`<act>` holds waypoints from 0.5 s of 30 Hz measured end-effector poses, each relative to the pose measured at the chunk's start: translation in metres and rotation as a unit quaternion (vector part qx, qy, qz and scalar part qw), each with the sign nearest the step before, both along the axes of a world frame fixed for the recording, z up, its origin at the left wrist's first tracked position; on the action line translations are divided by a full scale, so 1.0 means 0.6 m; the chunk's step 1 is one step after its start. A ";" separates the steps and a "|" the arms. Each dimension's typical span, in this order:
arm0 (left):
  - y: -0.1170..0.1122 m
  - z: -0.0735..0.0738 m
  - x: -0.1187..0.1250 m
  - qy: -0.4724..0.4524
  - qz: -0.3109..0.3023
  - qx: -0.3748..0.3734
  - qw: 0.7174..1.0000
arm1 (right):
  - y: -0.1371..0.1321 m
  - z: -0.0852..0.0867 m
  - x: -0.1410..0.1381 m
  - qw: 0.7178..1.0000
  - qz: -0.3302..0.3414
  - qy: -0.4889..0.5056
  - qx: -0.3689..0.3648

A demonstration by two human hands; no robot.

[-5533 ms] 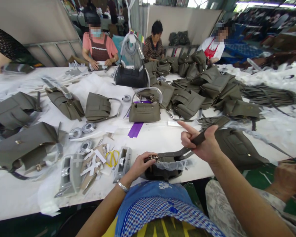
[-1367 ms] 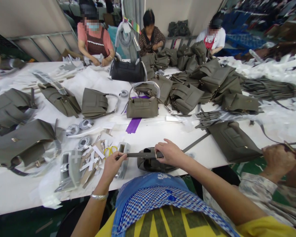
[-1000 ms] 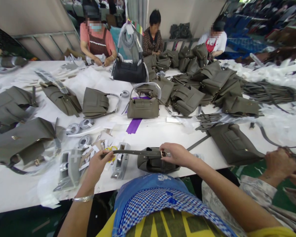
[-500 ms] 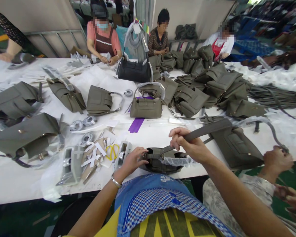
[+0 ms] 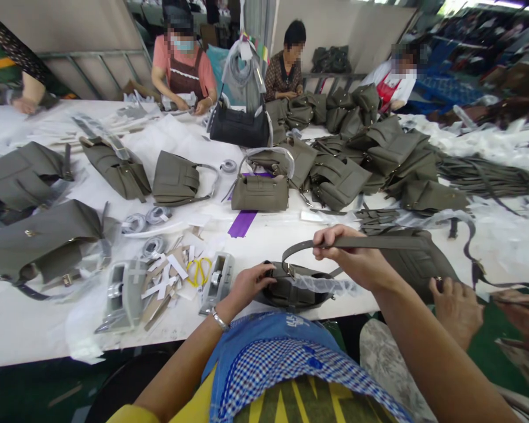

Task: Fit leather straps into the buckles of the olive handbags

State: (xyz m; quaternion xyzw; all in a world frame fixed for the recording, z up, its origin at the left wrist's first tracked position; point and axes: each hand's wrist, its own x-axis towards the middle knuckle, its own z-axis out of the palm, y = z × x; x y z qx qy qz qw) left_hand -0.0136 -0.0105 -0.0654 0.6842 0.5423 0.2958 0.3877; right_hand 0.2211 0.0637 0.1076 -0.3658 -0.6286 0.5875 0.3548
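A small olive-grey handbag (image 5: 291, 291) lies at the near table edge right in front of me, with thin clear plastic film (image 5: 324, 286) draped over its right side. My left hand (image 5: 247, 285) is closed on the bag's left end, by the strap buckle. My right hand (image 5: 352, 258) is closed round the olive strap (image 5: 379, 241), which rises from the bag in a loop and runs off to the right above the table.
Two grey tape dispensers (image 5: 218, 282), yellow scissors (image 5: 199, 271) and paper scraps lie left of the bag. Many olive bags (image 5: 379, 154) are heaped at the back right, a black bag (image 5: 239, 127) beyond. A neighbour's hand (image 5: 456, 308) works at my right; several people sit opposite.
Earlier I held the strap stretched flat between both hands. Since then my left hand has gone to the bag's left end and my right hand has lifted the strap to the right into a loop.
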 end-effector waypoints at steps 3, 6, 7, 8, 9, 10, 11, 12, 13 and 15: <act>0.003 0.000 -0.002 -0.018 0.001 0.030 0.999 | 0.014 -0.010 0.009 0.993 -0.098 0.004 0.059; 0.005 -0.001 -0.007 -0.032 -0.002 0.040 0.999 | 0.018 -0.014 0.012 0.985 -0.151 0.049 0.065; 0.005 -0.002 -0.008 -0.038 0.001 0.027 0.999 | 0.016 -0.014 0.012 0.985 -0.152 0.069 0.042; 0.005 -0.003 -0.008 -0.048 0.008 0.010 0.999 | 0.013 -0.015 0.011 0.986 -0.147 0.078 0.015; 0.004 -0.005 -0.008 -0.059 0.017 -0.010 0.998 | 0.010 -0.015 0.010 0.989 -0.133 0.067 -0.014; 0.004 -0.006 -0.007 -0.071 0.029 -0.026 0.997 | 0.006 -0.017 0.008 0.993 -0.105 0.034 -0.041; 0.003 -0.007 -0.006 -0.084 0.040 -0.039 0.995 | 0.003 -0.020 0.006 0.996 -0.066 -0.020 -0.061; 0.003 -0.008 -0.004 -0.094 0.051 -0.049 0.993 | 0.000 -0.024 0.004 0.993 -0.020 -0.088 -0.071; 0.002 -0.009 -0.002 -0.100 0.061 -0.056 0.992 | -0.003 -0.030 0.002 0.984 0.027 -0.163 -0.070; 0.001 -0.012 0.005 -0.108 0.081 -0.067 0.989 | -0.010 -0.045 -0.005 0.948 0.096 -0.299 -0.048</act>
